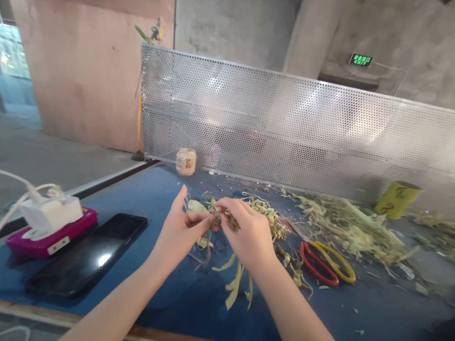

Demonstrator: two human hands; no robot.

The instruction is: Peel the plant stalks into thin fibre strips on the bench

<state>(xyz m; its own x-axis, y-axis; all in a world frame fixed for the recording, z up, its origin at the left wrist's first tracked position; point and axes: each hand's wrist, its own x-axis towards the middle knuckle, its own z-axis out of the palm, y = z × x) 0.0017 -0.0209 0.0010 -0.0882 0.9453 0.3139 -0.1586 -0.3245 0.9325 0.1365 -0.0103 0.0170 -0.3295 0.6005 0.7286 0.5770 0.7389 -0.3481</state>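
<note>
A grey concrete wall (240, 15) closes off the far side of the room, with a lit green exit sign (360, 60) up on the right and a large pinkish board (85, 53) on the left. In front of it, a perforated metal panel (261, 124) runs along the far edge of a blue-topped table (195, 310).

Both hands meet over the middle of the table. The left hand (186, 224) brings its fingertips together on a small dried sprig (216, 222), one digit raised clear of it; the right hand (247, 235) pinches the same sprig from the right. The sprig is mostly hidden by the fingers. Pale leaf strips (234, 288) show below the right hand; whether they hang from it or lie on the table, I cannot tell.

Just beyond the right hand is a heap of dried bits (270, 215). To its right lie scissors (328, 263) with one red and one yellow handle, and farther off a larger pile of pale husks (349, 226), near a yellow-green tin (397, 200). A roll of twine (186, 162) stands at the far left, by the panel. Near left, a black phone (86, 257) lies beside a purple power strip (51, 234) bearing a white charger (52, 214).
</note>
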